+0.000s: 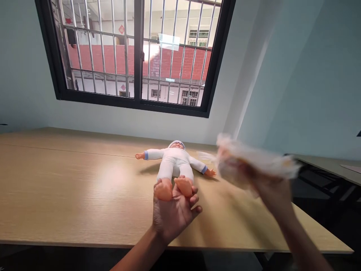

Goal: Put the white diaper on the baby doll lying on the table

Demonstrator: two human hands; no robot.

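From where I'm standing, the doll (176,160) is on its back on the table (84,188), approx. mid-table L-to-R, head toward the window (138,56), bare feet toward the person. It's in a white outfit w/ blue cuffs & a pale cap, arms spread out to both sides.

L hand (173,212) is palm up, mostly open & cupped, fingers part-curled under/around the doll's feet; the feet rest on the fingers, palm bare below them. Can't tell how firm the grip is.

R hand (269,188) is up above the table's R part, closed on a plastic bag (242,162), whitish & see-through w/ some orange-brown showing. Both are blurred, so exact finger positions & what's in the bag: can't tell. Bag's near the doll's arm on that side, to the R of it; can't tell if there's a gap.

Window's got a dark frame & metal bars, w/ a red brick wall (113,58) outside. Another table (327,165) stands off to the R, w/ a flat pale item (352,168) on top, partly cut off at the pic's edge.
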